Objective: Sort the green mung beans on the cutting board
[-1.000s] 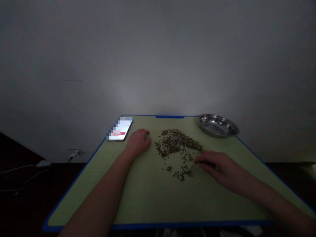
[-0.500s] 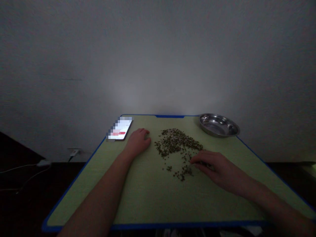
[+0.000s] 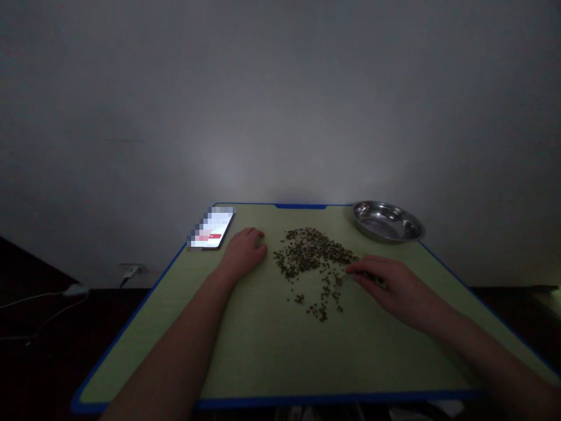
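A loose pile of small dark beans or pellets (image 3: 309, 251) is spread on the pale green table top (image 3: 263, 351), with a thinner scatter on its near side. My right hand (image 3: 390, 283) is closed around the handle of what looks like a metal fork (image 3: 346, 280). Its curved head points left and reaches the scattered pieces at the pile's near right; dim light blurs its outline. To the left of the pile, my left hand (image 3: 244, 251) rests on the table, thumb apart from the loosely bent fingers, holding nothing.
A shiny metal bowl (image 3: 388, 222) stands at the table's back right corner. At the back left lies a lit phone (image 3: 213, 228), close to my left hand. Blue trim (image 3: 263, 402) edges the table, and a wall rises behind it. White cables (image 3: 76, 290) hang on the left.
My right hand has shifted slightly away from me and to the right, and the fork head has moved up toward the pile. My left hand stays where it was.
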### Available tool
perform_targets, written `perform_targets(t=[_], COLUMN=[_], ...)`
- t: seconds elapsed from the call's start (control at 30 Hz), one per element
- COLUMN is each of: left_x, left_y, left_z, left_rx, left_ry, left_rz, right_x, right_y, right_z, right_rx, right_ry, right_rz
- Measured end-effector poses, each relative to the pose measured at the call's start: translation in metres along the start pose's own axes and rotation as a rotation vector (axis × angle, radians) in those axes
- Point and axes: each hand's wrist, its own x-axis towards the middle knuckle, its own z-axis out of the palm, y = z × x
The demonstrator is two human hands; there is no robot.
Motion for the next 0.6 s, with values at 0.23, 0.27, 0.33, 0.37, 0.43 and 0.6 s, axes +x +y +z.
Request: perform_targets(t=[0.23, 0.27, 0.33, 0.37, 0.43, 0.6], left_x=[0.000, 0.000, 0.001, 0.001, 0.001, 0.001], left_y=[0.000, 0.001, 0.001, 0.001, 0.001, 0.000], left_z=[0.001, 0.000, 0.000, -0.001, -0.001, -0.001], left_rx=[0.007, 0.007, 0.004, 0.001, -0.004, 0.003], left_ry=[0.008, 0.006, 0.002, 0.000, 0.001, -0.007], left_rz=[-0.009, -0.011, -0.011, -0.009, -0.003, 0.010], right_x=[-0.001, -0.001, 0.001, 0.001, 0.004, 0.008], right_y=[0.008, 0.009, 0.010, 0.011, 0.013, 0.015], right_z=[0.005, 0.004, 0.004, 0.004, 0.006, 0.012], right_rx=[0.029, 0.038, 0.062, 0.075, 0.101, 0.140], right_ry=[0.010, 0.009, 0.016, 0.018, 0.016, -0.026], right_rz=[0.031, 0.046, 0.079, 0.091, 0.099, 0.094])
